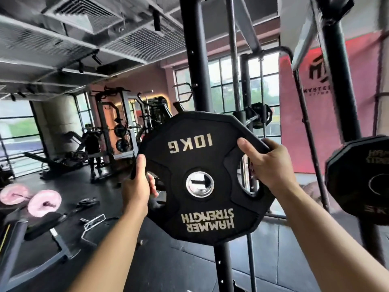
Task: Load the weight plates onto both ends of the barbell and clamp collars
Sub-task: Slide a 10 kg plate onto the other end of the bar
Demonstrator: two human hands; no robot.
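A black 10 kg weight plate (202, 163) with gold lettering, upside down, is held up in front of me with its metal-ringed centre hole facing me. My left hand (136, 186) grips its left edge through a grip slot. My right hand (267, 163) grips its upper right edge. A second black plate (357, 180) hangs at the right edge of view, partly cut off. The barbell sleeve is hidden or not clearly visible behind the held plate.
Black rack uprights (197, 60) stand right behind the plate and another upright (339, 81) at the right. A bench (42, 226) and pink pads (44, 202) lie at lower left. A cable handle (92, 224) lies on the dark floor. A person stands far back left.
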